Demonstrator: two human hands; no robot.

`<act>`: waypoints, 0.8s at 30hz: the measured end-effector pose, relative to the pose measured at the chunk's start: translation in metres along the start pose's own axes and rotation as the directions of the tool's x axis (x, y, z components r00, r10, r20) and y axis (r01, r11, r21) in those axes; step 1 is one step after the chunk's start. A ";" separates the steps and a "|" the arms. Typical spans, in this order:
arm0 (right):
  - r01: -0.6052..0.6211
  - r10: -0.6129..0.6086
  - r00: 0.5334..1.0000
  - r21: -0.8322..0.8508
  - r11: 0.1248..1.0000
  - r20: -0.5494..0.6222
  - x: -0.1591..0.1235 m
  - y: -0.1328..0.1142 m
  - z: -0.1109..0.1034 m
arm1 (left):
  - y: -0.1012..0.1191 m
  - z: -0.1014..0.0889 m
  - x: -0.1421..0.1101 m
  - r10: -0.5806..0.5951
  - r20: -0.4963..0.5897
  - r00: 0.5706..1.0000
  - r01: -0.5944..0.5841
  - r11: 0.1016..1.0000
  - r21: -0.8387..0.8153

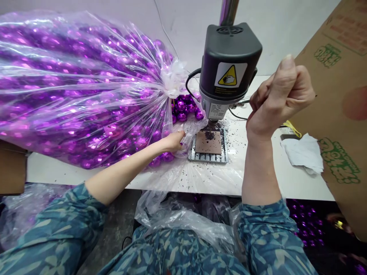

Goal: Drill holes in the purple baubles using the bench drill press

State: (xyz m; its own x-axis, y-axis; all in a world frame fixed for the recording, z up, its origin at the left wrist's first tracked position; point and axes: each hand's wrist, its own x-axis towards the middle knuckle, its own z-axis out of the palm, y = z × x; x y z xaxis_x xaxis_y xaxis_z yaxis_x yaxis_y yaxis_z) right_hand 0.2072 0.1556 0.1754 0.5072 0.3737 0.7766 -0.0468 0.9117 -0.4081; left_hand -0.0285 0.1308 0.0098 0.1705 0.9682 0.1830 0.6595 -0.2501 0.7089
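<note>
Overlapping table's (298,185) left edge; bag (86,91) touches left hand (174,141).

R grip (281,99) on machine lever (244,102); L grip (173,141) at plastic (189,133), nr 1 bag (173,78) w/ purple balls (86,114).

A pale wall (186,26) backs the white table (289,183) — grey floor (117,221) below.

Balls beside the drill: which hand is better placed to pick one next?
Left hand, I'd say: it's near the balls; the right hand is across the drill from them, closed on its lever.
</note>
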 end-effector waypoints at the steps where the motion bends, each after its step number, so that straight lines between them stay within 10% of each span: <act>1: -0.001 0.001 1.000 0.014 1.000 -0.005 0.000 0.000 0.000 | 0.001 0.002 0.000 0.005 0.096 0.995 -0.015 0.995 0.103; 5: -0.026 0.026 0.999 -0.005 1.000 0.024 -0.001 -0.004 -0.002 | 0.029 -0.006 -0.004 -0.146 0.386 0.911 -0.048 0.891 0.451; 9: -0.011 0.014 0.998 -0.052 0.999 0.056 -0.002 -0.006 -0.004 | 0.074 -0.026 -0.016 -0.156 0.015 0.988 0.124 0.840 0.529; 12: -0.004 0.006 0.999 -0.060 0.998 0.041 -0.003 -0.006 -0.004 | 0.099 -0.022 -0.034 0.030 -0.191 0.981 0.014 0.975 0.224; 14: -0.002 0.005 0.999 -0.072 0.997 0.034 -0.003 -0.006 -0.003 | 0.108 -0.006 -0.048 0.085 -0.113 0.990 -0.103 0.981 -0.167; 17: -0.003 0.008 0.999 -0.109 0.994 0.044 -0.004 -0.006 -0.004 | 0.109 0.025 -0.060 0.020 0.084 0.996 0.034 0.807 -0.590; 24: 0.001 0.008 0.998 -0.142 0.990 0.065 -0.004 -0.005 -0.007 | 0.064 0.052 -0.027 -0.282 0.142 0.949 0.295 0.635 -0.714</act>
State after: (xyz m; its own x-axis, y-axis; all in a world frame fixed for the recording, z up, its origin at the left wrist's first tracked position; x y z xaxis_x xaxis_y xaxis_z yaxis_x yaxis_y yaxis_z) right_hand 0.2114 0.1481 0.1711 0.4499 0.3913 0.8028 0.0767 0.8787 -0.4712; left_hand 0.0468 0.0882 0.0150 0.0793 0.9892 -0.1230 -0.0537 0.1275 0.9904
